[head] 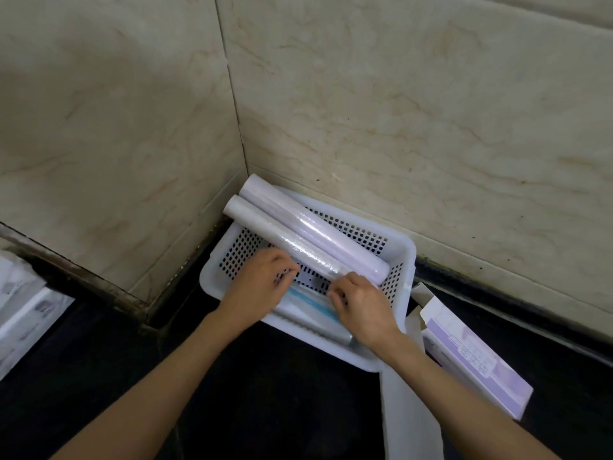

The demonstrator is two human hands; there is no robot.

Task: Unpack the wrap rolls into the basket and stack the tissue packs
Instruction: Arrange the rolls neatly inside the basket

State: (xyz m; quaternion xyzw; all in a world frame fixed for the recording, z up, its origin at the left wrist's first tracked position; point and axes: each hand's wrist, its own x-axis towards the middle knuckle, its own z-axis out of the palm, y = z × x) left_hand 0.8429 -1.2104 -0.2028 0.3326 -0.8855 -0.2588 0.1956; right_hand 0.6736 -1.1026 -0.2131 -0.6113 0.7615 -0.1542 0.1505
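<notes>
A white perforated basket sits in the corner of a dark counter. Two pale lilac wrap rolls lie diagonally across it, their far ends sticking out over the back rim. A roll with a blue stripe lies along the basket's near side. My left hand rests inside the basket, fingers curled at the lower roll's near side. My right hand has its fingers against the near end of that same roll. Whether either hand grips it is unclear. Tissue packs lie at the far left edge.
An opened lilac-and-white carton lies to the right of the basket, with a white sheet or flap beside it. Beige marble-pattern walls close the corner behind the basket. The counter is black.
</notes>
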